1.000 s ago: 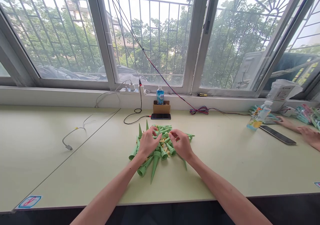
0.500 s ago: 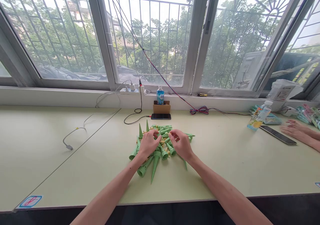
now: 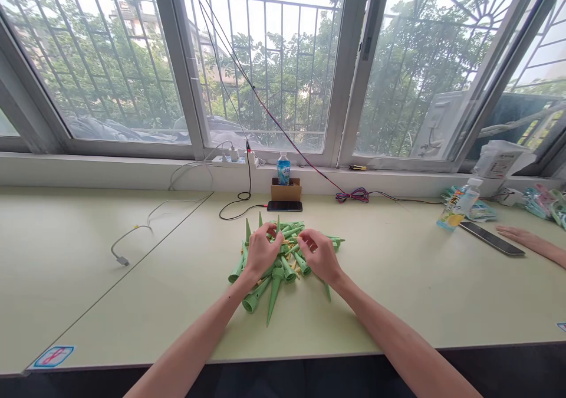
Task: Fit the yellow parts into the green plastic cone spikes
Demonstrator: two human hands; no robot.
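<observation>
A pile of green plastic watering spikes (image 3: 275,292) with small yellow pieces among them lies on the table in front of me. My left hand (image 3: 262,252) is over the left of the pile, fingers closed round a green spike (image 3: 278,223) whose point sticks up. Close by on the right, my right hand (image 3: 321,255) pinches thumb and forefinger together over the pile. What sits in that pinch is too small to make out. The two sets of fingertips are a short gap apart.
Behind the pile lie a black phone (image 3: 285,206) and a cardboard box (image 3: 285,191) with a blue bottle (image 3: 283,168). Cables (image 3: 352,194) run over the table. Off to the right are a drink bottle (image 3: 460,205), another phone (image 3: 492,239) and another person's hand (image 3: 513,233).
My left hand has tilted slightly, and the green spike in it now points up. My right hand is nearly still. At far right, one of the other person's hands has gone from view.
</observation>
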